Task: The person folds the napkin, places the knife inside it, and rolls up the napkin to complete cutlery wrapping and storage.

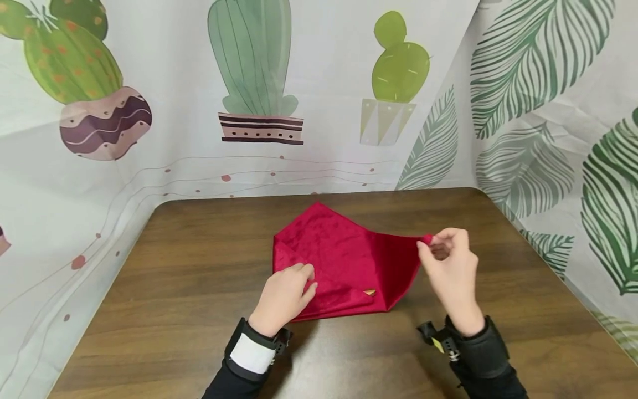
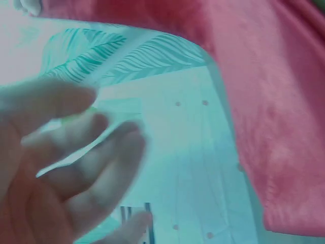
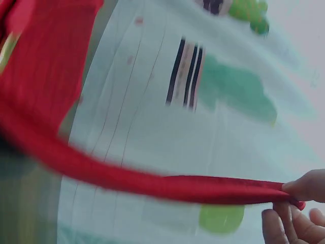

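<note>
A red velvety cloth lies on the wooden table, its left and lower parts folded inward. My right hand pinches its right corner between thumb and fingers and holds that side raised off the table. From the right wrist view, the lifted edge stretches as a long red band to the right hand. Over the cloth's lower left part is my left hand; its fingers are loosely bent and hold nothing. A small gold-coloured piece shows at the lower fold; what it belongs to is hidden.
The wooden table extends around the cloth on all sides. Behind it hangs a white backdrop printed with cacti, with a leaf-printed sheet along the right side. Both wrists wear dark straps.
</note>
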### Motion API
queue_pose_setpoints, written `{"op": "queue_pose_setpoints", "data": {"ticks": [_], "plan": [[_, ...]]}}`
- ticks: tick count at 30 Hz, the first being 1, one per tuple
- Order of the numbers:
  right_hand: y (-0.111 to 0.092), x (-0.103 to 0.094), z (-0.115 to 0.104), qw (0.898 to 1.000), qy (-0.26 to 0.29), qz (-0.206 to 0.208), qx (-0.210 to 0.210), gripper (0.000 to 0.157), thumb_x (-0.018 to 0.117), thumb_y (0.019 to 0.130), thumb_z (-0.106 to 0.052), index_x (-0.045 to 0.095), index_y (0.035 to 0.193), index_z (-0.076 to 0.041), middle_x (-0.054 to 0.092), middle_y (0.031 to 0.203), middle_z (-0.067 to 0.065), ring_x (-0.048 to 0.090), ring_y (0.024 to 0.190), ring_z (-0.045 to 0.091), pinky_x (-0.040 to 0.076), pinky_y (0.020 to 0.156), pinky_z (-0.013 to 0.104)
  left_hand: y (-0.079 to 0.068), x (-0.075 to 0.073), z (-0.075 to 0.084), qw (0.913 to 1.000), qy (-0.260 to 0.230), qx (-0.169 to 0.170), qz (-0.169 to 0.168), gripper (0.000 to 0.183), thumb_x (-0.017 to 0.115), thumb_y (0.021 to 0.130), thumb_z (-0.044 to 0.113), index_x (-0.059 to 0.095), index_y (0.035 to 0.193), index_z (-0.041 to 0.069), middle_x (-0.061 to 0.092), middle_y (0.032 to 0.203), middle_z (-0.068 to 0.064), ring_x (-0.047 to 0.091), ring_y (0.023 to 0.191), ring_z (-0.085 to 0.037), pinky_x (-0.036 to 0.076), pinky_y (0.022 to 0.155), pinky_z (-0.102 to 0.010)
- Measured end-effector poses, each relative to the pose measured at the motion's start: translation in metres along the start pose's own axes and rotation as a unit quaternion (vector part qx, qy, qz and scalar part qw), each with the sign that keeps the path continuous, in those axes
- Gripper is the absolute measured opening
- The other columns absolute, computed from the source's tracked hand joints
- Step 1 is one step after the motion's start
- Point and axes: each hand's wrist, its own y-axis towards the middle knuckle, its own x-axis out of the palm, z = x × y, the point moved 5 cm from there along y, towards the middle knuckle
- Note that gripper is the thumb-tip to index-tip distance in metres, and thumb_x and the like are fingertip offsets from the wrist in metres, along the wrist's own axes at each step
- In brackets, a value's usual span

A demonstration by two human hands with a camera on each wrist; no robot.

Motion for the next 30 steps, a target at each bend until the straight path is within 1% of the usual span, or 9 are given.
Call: {"op": "queue_pose_setpoints", "data": {"ticks": [3,6,9,12,15,17,20,25,30], "plan": [[-0.008,0.02,-0.02,0.998,0.021,0.005,-0.05,0.027,0.068,0.068,0.006,0.047,0.084,0.003,0.061,0.067,0.007,0.053,0.059,-0.002,0.041,0.053,0.009,-0.001,-0.012,0.002,0.9976,-0.011,-0.018,0.066,0.013,0.065,0.075,0.013,0.053,0.079,0.009,0.051,0.07,-0.001,0.052,0.061,-0.013,0.044,0.05,-0.023],[-0.017,0.042,-0.038,0.995,0.039,-0.004,-0.091,0.025,0.068,0.066,0.007,0.048,0.079,0.0,0.06,0.067,0.005,0.056,0.054,0.008,0.043,0.049,0.014,-0.001,-0.019,0.005,0.9936,-0.024,-0.018,0.109,0.016,0.063,0.077,0.013,0.055,0.089,0.007,0.054,0.083,-0.004,0.055,0.073,-0.015,0.048,0.056,-0.024],[-0.028,0.062,-0.054,0.989,0.044,-0.03,-0.137,0.024,0.067,0.065,0.007,0.048,0.077,-0.002,0.06,0.071,0.005,0.058,0.056,0.013,0.044,0.049,0.019,-0.001,-0.026,0.01,0.989,-0.043,0.006,0.141,0.024,0.065,0.077,0.01,0.056,0.099,0.005,0.054,0.096,-0.007,0.056,0.082,-0.016,0.049,0.06,-0.024],[-0.039,0.079,-0.065,0.981,0.044,-0.062,-0.18,0.025,0.067,0.064,0.006,0.048,0.077,-0.003,0.058,0.072,0.005,0.057,0.058,0.013,0.045,0.051,0.022,0.0,-0.031,0.016,0.9849,-0.056,0.051,0.156,0.035,0.068,0.074,0.008,0.055,0.106,0.004,0.051,0.106,-0.009,0.056,0.088,-0.017,0.049,0.063,-0.023],[-0.051,0.091,-0.073,0.973,0.04,-0.092,-0.207,0.026,0.068,0.063,0.006,0.047,0.075,-0.004,0.057,0.071,0.004,0.054,0.057,0.012,0.044,0.051,0.022,0.0,-0.035,0.023,0.9806,-0.055,0.109,0.154,0.04,0.071,0.072,0.007,0.056,0.109,0.004,0.05,0.112,-0.01,0.056,0.09,-0.017,0.049,0.064,-0.022],[-0.057,0.095,-0.073,0.971,0.033,-0.108,-0.209,0.028,0.069,0.062,0.006,0.047,0.074,-0.004,0.056,0.071,0.003,0.05,0.056,0.01,0.042,0.051,0.021,0.001,-0.034,0.028,0.9771,-0.047,0.147,0.146,0.038,0.071,0.07,0.005,0.058,0.106,0.005,0.051,0.112,-0.009,0.056,0.087,-0.016,0.048,0.063,-0.021],[-0.065,0.1,-0.073,0.969,0.031,-0.127,-0.209,0.03,0.07,0.06,0.007,0.046,0.074,-0.005,0.057,0.072,0.003,0.05,0.057,0.01,0.043,0.053,0.02,0.0,-0.032,0.033,0.9737,-0.033,0.182,0.134,0.03,0.07,0.07,0.003,0.06,0.098,0.007,0.054,0.104,-0.006,0.055,0.075,-0.012,0.046,0.057,-0.017],[-0.073,0.105,-0.071,0.964,0.036,-0.155,-0.215,0.029,0.07,0.062,0.007,0.048,0.076,-0.006,0.058,0.075,0.003,0.05,0.059,0.01,0.042,0.054,0.017,-0.002,-0.031,0.031,0.9785,-0.012,0.177,0.105,0.019,0.069,0.07,0.003,0.06,0.086,0.008,0.051,0.086,-0.002,0.047,0.064,-0.007,0.04,0.052,-0.013],[-0.076,0.108,-0.067,0.958,0.037,-0.18,-0.222,0.029,0.07,0.062,0.007,0.048,0.077,-0.007,0.055,0.072,0.001,0.046,0.058,0.009,0.039,0.053,0.014,-0.002,-0.029,0.03,0.9824,0.009,0.174,0.068,0.012,0.069,0.071,0.007,0.06,0.079,0.01,0.051,0.08,-0.001,0.048,0.062,-0.007,0.041,0.054,-0.013]]}}
